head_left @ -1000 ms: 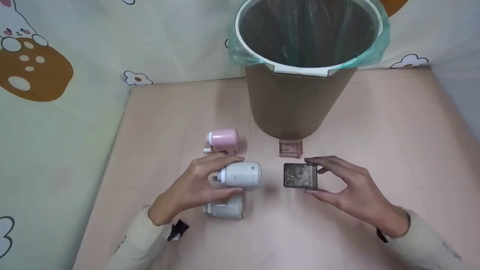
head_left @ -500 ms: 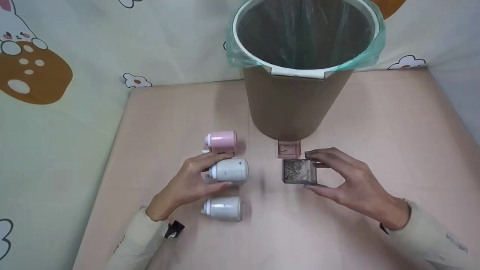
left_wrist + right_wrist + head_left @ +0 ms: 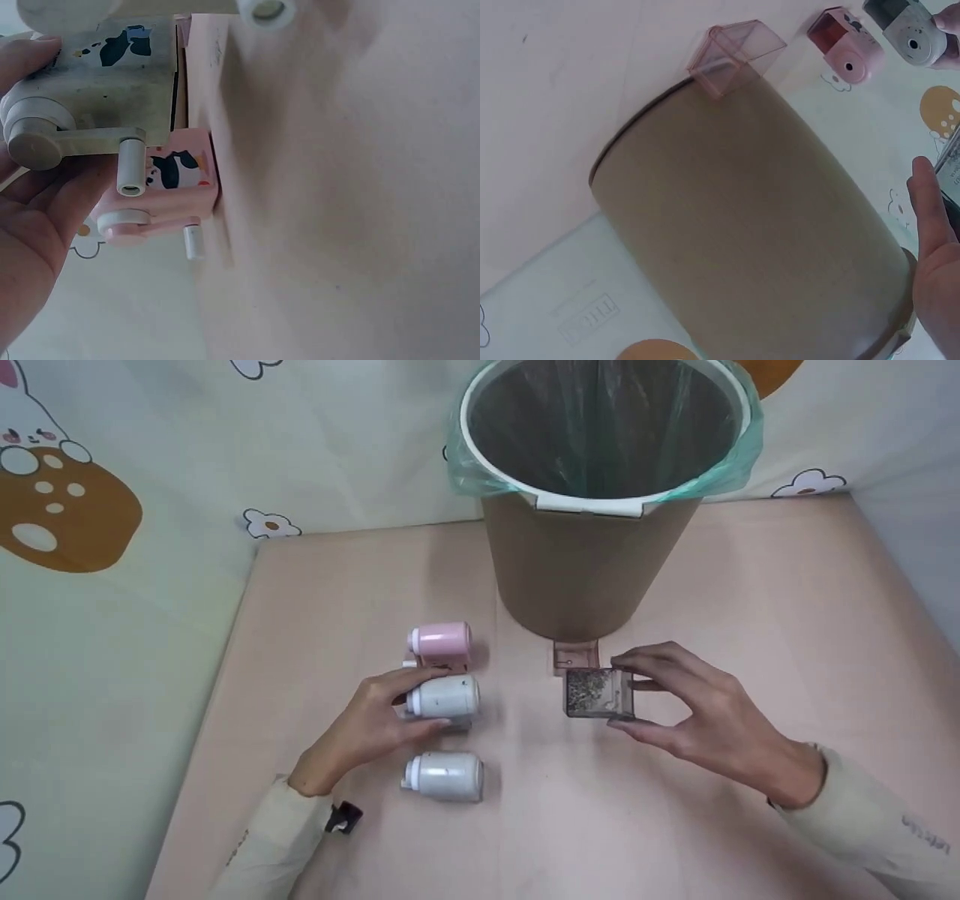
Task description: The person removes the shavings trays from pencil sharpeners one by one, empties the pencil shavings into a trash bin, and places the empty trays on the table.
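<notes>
My left hand (image 3: 375, 716) grips a whitish crank pencil sharpener (image 3: 450, 696) at its sides, in the middle of a row on the table; its crank shows in the left wrist view. Beyond it is a pink sharpener (image 3: 442, 639); nearer lies another whitish sharpener (image 3: 448, 777). Between thumb and fingers, my right hand (image 3: 709, 709) pinches a dark see-through shavings drawer (image 3: 598, 694) with shavings inside. Only an edge of that drawer enters the right wrist view. A clear pink drawer (image 3: 576, 654) sits just behind it, against the bin's foot.
A tall brown bin (image 3: 585, 570) with a white rim and green liner bag (image 3: 727, 472) stands at the back of the pink table (image 3: 345, 577). Patterned cloth (image 3: 360, 442) hangs behind and to the left.
My left hand has moved the whitish sharpener left, into line between the other two. The right hand has shifted the shavings drawer slightly away from me, close to the pink drawer.
</notes>
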Available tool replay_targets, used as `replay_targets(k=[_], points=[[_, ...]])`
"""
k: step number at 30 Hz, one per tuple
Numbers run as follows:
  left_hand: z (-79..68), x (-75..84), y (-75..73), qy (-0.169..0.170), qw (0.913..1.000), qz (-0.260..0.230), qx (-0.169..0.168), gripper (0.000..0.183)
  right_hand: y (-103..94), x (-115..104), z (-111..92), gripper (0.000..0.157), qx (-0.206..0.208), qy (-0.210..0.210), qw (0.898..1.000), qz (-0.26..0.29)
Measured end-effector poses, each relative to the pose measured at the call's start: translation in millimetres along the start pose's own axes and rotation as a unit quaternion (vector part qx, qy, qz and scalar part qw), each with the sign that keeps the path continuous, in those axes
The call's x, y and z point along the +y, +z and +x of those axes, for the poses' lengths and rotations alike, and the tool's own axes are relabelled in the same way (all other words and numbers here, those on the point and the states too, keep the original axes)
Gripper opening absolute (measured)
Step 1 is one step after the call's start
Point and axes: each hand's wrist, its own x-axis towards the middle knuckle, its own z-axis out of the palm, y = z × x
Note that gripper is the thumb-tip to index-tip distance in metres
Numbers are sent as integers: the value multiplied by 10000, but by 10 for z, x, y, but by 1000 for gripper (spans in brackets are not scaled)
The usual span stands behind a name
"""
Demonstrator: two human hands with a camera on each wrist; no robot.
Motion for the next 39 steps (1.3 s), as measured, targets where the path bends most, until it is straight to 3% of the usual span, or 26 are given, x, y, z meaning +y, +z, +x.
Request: replay_targets(k=[5, 17, 27, 39], points=[[-20, -60, -13, -158, 9999, 4, 30, 54, -14, 7, 34, 50, 19, -276, 9996, -74], [-24, -168, -15, -265, 9996, -70, 66, 55, -32, 22, 103, 54, 139, -525, 9985, 27], [-38, -188, -36, -356, 9994, -27, 12, 55, -132, 27, 173, 53, -176, -636, 9973, -312], [-26, -228, -8, -439, 9990, -19, 6, 57, -249, -18, 304, 56, 181, -737, 9969, -204]])
